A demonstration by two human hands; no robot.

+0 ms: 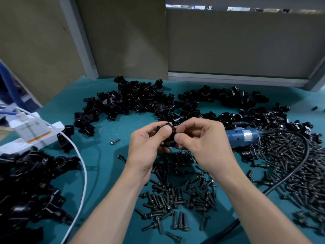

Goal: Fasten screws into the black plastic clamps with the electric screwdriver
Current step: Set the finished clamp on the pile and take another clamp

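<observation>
Above the middle of the teal table, my left hand (149, 143) and my right hand (198, 138) meet around one black plastic clamp (169, 125). My left thumb and fingers pinch the clamp. My right thumb and forefinger pinch its right side, where a small dark part shows; whether that is a screw I cannot tell. The blue electric screwdriver (244, 136) lies on the table just right of my right hand, untouched, its black cable (302, 166) curving down to the lower right.
Loose black clamps (133, 101) are heaped along the back and at the left front (29, 182). Dark screws (177, 196) lie scattered below my hands and piled at the right (290, 155). A white power strip (35, 136) and white cable (82, 166) lie left.
</observation>
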